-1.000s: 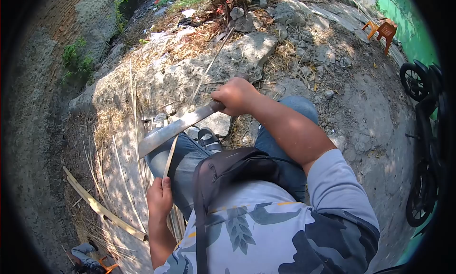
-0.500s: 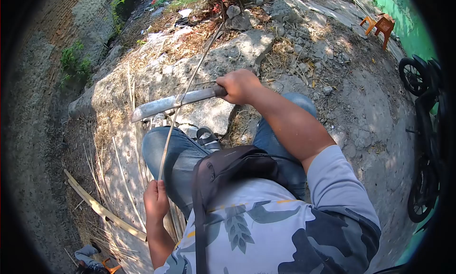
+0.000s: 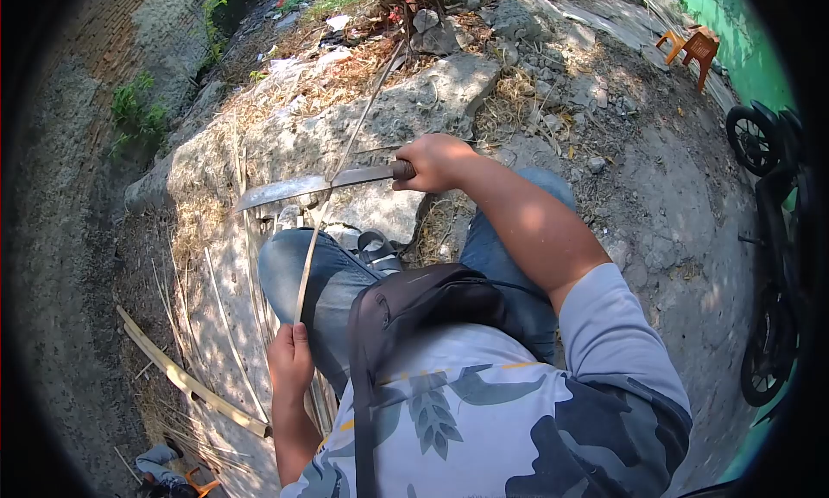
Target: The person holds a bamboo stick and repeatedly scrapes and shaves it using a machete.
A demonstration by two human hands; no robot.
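My right hand is wrapped round the handle of a machete, whose long, slightly curved blade points left above my knee. A thin bamboo strip runs from my left hand up past the blade, touching it near the middle, and on toward the rubble. My left thumb and fingers are closed on the lower end of this strip. Whether the blade bites into the strip is too fine to make out.
Several loose strips and a split bamboo piece lie at lower left. A concrete slab and rubble lie ahead. At right are a motorcycle and orange chairs. Another person shows at bottom left.
The machete blade has turned, so its face looks narrower, and its tip sits slightly higher. My left hand has shifted a little up and right with the strip.
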